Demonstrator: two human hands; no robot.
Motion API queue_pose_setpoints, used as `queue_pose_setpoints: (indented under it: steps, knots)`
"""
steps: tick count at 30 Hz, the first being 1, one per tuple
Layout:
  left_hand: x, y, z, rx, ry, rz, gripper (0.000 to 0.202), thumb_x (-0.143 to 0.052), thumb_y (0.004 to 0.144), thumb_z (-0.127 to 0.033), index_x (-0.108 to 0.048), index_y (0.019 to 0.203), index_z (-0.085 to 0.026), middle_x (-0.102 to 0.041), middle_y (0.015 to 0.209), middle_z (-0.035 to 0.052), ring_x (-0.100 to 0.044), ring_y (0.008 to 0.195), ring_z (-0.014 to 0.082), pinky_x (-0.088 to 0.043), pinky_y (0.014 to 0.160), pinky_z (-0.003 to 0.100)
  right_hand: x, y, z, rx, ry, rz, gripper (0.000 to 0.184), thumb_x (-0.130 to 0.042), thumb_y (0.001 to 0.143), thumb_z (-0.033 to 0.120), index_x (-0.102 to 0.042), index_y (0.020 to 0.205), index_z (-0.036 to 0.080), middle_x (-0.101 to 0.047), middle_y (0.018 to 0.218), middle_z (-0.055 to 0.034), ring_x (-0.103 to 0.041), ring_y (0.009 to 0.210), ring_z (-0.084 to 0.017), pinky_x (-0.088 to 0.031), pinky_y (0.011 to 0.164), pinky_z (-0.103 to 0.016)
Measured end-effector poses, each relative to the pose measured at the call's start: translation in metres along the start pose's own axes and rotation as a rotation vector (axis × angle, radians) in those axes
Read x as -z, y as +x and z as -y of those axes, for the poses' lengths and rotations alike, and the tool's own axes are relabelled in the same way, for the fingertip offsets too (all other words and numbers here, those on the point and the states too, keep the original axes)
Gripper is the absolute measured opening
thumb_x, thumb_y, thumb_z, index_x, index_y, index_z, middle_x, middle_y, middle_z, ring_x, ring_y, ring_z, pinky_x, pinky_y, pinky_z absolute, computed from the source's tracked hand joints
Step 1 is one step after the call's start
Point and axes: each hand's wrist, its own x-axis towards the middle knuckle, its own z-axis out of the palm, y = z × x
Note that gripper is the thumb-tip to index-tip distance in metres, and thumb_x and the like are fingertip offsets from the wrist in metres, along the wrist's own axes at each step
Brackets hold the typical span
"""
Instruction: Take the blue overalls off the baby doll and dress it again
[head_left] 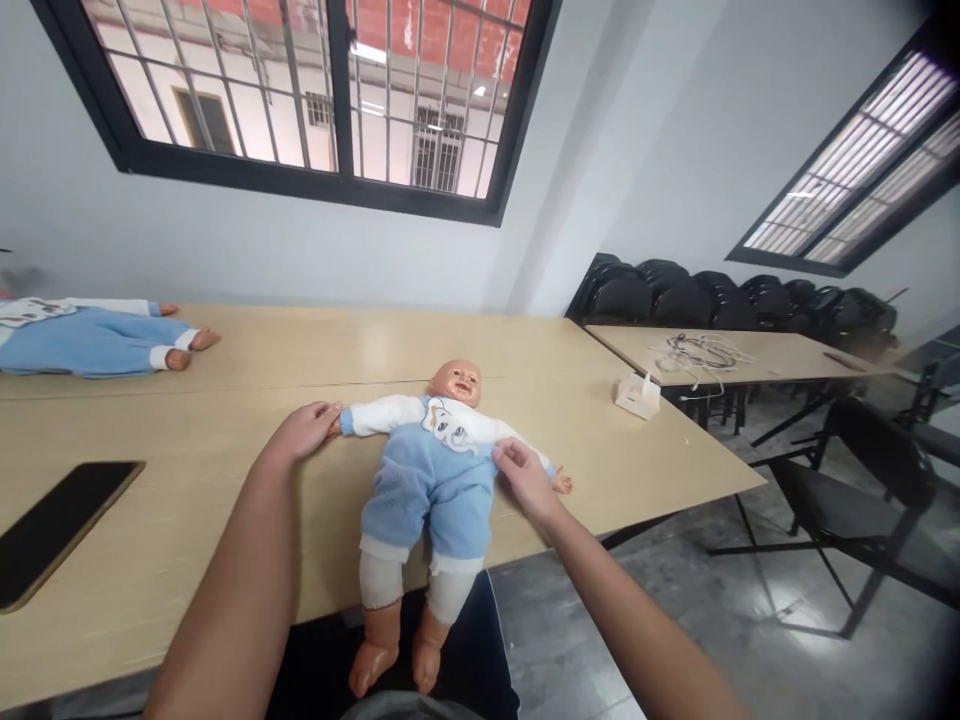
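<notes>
A phone (66, 530) lies left of the grip, a tissue box (637, 400) right of it, cables (697, 352) and a folding chair (840, 500) farther right, a barred window (342, 110) beyond

Got a plastic baby doll (431, 470) in a blue-and-white outfit lying face-up on a pale wood-look table (622, 470), feet poking past the near edge. My left hand (304, 430) has hold of it at the end of one outstretched arm, and my right hand (526, 480) is pinching the blue cloth at its side. There's a flat black smartphone (64, 530) over on the left, another baby doll in blue and white (90, 340) farther back, and a small beige tissue box (636, 398) off right.
</notes>
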Motion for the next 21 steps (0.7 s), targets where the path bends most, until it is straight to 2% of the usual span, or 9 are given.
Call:
queue_pose_setpoints:
  steps: [3,5,8,9,11,13,15,18,21]
  knots:
    - [0.0,0.003,0.002,-0.023,0.146,-0.034,0.049,-0.051,0.086,-0.061,-0.074,0.096,-0.02,-0.077,0.109,0.0116,-0.068,0.103,0.0305,-0.05,0.086,0.036,-0.006,0.0,-0.002,0.114,-0.105,-0.239,0.031,-0.068,0.086,0.051,-0.058,0.087,0.022,-0.053,0.075,0.001,-0.046,0.07,-0.017,-0.038,0.065,-0.029]
    - [0.0,0.002,0.002,-0.032,0.162,-0.008,0.047,-0.051,0.085,-0.059,-0.075,0.098,-0.021,-0.077,0.111,0.01,-0.069,0.104,0.0303,-0.05,0.089,0.036,-0.014,-0.001,-0.006,0.112,-0.049,-0.315,0.031,-0.066,0.088,0.052,-0.055,0.09,0.023,-0.051,0.075,0.0019,-0.045,0.068,-0.017,-0.038,0.063,-0.028]
    - [-0.002,-0.001,0.0,-0.076,0.177,0.069,0.047,-0.049,0.088,-0.057,-0.074,0.103,-0.021,-0.078,0.107,0.0076,-0.071,0.098,0.0279,-0.052,0.088,0.035,-0.023,-0.005,-0.014,0.049,0.111,-0.317,0.033,-0.064,0.088,0.055,-0.053,0.09,0.024,-0.047,0.073,0.0033,-0.042,0.064,-0.015,-0.038,0.06,-0.027]
    - [-0.003,-0.002,-0.003,-0.105,0.192,0.065,0.048,-0.047,0.089,-0.056,-0.074,0.105,-0.019,-0.077,0.108,0.0084,-0.071,0.099,0.0279,-0.052,0.09,0.036,-0.024,-0.006,-0.017,0.029,0.163,-0.297,0.035,-0.062,0.088,0.057,-0.053,0.088,0.024,-0.046,0.072,0.003,-0.042,0.064,-0.015,-0.038,0.06,-0.027]
    - [-0.008,-0.004,-0.014,-0.189,0.247,-0.026,0.048,-0.047,0.091,-0.053,-0.072,0.111,-0.016,-0.075,0.115,0.0121,-0.068,0.108,0.0298,-0.051,0.098,0.04,-0.021,-0.008,-0.02,-0.026,0.248,-0.234,0.04,-0.058,0.089,0.062,-0.053,0.082,0.023,-0.047,0.071,0.0019,-0.041,0.063,-0.015,-0.036,0.057,-0.027]
    - [-0.015,-0.009,-0.037,-0.311,0.306,-0.153,0.047,-0.048,0.092,-0.048,-0.069,0.117,-0.015,-0.071,0.124,0.0153,-0.062,0.12,0.0316,-0.045,0.108,0.045,-0.012,-0.01,-0.019,-0.12,0.28,-0.129,0.043,-0.056,0.089,0.064,-0.053,0.078,0.022,-0.045,0.067,0.0024,-0.037,0.057,-0.014,-0.03,0.051,-0.026]
    - [-0.027,-0.017,-0.071,-0.453,0.33,-0.188,0.043,-0.048,0.094,-0.043,-0.067,0.122,-0.016,-0.069,0.126,0.0143,-0.059,0.123,0.0314,-0.043,0.11,0.047,0.0,-0.011,-0.014,-0.197,0.236,-0.015,0.043,-0.06,0.088,0.063,-0.054,0.078,0.022,-0.041,0.062,0.0047,-0.032,0.051,-0.012,-0.023,0.048,-0.026]
    - [-0.053,-0.032,-0.131,-0.695,0.331,-0.032,0.035,-0.05,0.098,-0.041,-0.067,0.122,-0.022,-0.07,0.125,0.0082,-0.059,0.12,0.028,-0.043,0.109,0.044,0.014,-0.011,-0.001,-0.194,0.106,0.136,0.041,-0.069,0.084,0.06,-0.058,0.081,0.021,-0.04,0.061,0.0066,-0.03,0.05,-0.01,-0.02,0.048,-0.025]
    - [-0.087,-0.04,-0.179,-0.868,0.312,0.126,0.041,-0.061,0.094,-0.049,-0.065,0.126,-0.024,-0.068,0.129,0.0072,-0.057,0.125,0.0279,-0.042,0.109,0.043,0.014,-0.008,0.007,-0.106,0.023,0.155,0.04,-0.072,0.082,0.059,-0.062,0.088,0.021,-0.046,0.064,0.0054,-0.036,0.054,-0.012,-0.026,0.052,-0.026]
